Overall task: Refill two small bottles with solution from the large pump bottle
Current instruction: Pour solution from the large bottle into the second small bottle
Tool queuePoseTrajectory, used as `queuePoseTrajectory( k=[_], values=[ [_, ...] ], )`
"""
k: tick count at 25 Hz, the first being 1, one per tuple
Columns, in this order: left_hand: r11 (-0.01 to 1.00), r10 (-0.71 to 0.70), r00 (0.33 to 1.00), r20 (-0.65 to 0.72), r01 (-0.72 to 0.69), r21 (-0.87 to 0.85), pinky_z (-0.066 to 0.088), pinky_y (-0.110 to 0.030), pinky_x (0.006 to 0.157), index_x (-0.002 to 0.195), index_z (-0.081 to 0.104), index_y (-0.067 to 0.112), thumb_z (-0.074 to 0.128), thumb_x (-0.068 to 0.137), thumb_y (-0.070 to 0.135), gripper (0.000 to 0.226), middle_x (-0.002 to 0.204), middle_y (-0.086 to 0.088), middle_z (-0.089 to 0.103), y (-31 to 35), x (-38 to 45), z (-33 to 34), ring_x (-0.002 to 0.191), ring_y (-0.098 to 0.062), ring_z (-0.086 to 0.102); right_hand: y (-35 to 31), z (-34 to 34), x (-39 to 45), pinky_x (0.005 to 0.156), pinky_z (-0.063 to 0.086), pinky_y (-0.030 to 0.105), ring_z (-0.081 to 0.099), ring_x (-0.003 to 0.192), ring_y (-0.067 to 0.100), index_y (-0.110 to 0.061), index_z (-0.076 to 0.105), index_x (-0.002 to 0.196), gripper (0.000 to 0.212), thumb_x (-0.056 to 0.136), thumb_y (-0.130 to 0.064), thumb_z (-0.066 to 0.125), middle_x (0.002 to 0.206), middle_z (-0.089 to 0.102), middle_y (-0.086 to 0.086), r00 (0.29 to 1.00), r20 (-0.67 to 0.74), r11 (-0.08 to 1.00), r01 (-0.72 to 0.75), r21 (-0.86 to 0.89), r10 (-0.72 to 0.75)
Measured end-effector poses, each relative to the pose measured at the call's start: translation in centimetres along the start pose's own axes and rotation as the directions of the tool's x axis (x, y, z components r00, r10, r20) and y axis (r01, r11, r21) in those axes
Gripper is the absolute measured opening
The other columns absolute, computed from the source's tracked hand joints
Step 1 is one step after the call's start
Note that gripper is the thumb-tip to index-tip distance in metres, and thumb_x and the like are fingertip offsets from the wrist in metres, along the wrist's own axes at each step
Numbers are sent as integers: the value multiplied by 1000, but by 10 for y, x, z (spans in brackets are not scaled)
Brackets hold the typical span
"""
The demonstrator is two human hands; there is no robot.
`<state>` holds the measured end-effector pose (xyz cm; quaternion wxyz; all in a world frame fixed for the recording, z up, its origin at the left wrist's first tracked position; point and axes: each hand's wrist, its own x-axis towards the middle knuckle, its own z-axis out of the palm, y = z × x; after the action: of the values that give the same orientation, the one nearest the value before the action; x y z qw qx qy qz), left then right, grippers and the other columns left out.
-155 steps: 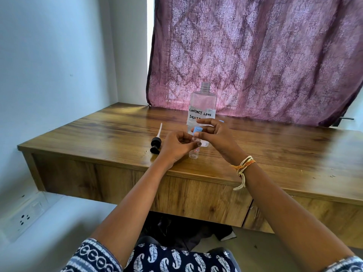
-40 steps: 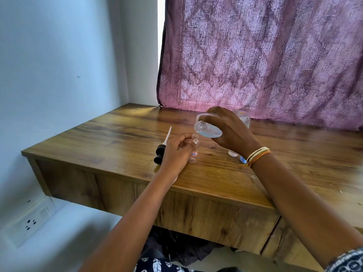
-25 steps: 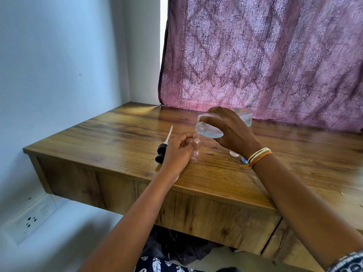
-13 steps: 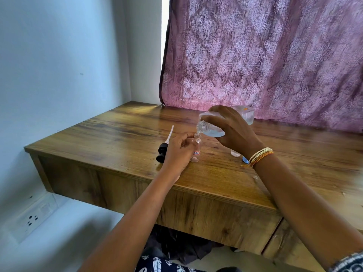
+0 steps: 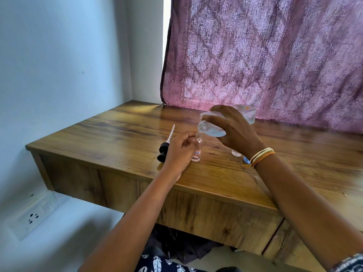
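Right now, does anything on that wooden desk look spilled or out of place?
No spill shows. The black pump head with its white tube lies on the wooden desk, off the large clear bottle, which the right hand tips over the small clear bottle steadied by the left hand.

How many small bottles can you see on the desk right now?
1: the small bottle stands upright in the left hand, under the tilted large bottle held by the right hand. A second may be hidden behind that hand.

A wooden desk [image 5: 117, 132] meets pale blue walls [image 5: 59, 65] and a purple curtain [image 5: 265, 55].
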<state>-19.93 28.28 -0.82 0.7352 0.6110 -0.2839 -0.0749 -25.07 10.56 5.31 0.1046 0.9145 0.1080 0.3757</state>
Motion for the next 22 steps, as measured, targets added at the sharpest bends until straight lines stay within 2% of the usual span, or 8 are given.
queuePoseTrajectory(
  k=[5,9,13,18,22],
  values=[
    [1000,15,1000,-3,-15,6,56,-37,82,91,70,30,67,87,14,17,99,-14,73,2,-2,1,87,-16,67,1,2,-1,93,42,36,56,109,31,-20,64,120,52,73,0,71,123,57,13,1000,-3,1000,5,0,-5],
    [1000,13,1000,-9,-13,-6,55,-39,86,88,69,34,68,86,13,20,93,-7,72,2,-2,1,90,-19,67,1,3,0,93,42,35,56,109,30,-21,63,121,54,72,1,71,123,57,12,1000,-7,1000,9,-7,-9],
    [1000,27,1000,-7,-27,12,55,-30,80,90,69,33,68,86,13,20,93,-4,71,3,-2,1,88,-13,67,1,3,0,92,42,35,56,107,30,-20,64,120,56,70,3,71,122,58,13,1000,-19,1000,10,-3,-10],
    [999,38,999,-3,-38,7,54,-18,71,82,69,36,68,86,12,25,84,4,72,6,-4,1,78,-4,67,1,2,0,91,43,37,57,107,32,-19,64,120,56,69,4,70,121,58,14,999,-33,1000,20,-1,-20],
    [999,45,999,-4,-45,15,54,-16,71,76,71,41,69,86,13,30,83,8,71,7,-5,1,77,0,66,2,2,0,92,43,37,56,107,32,-19,64,120,55,70,3,70,121,58,14,999,-35,1000,21,-3,-21]
  ],
)
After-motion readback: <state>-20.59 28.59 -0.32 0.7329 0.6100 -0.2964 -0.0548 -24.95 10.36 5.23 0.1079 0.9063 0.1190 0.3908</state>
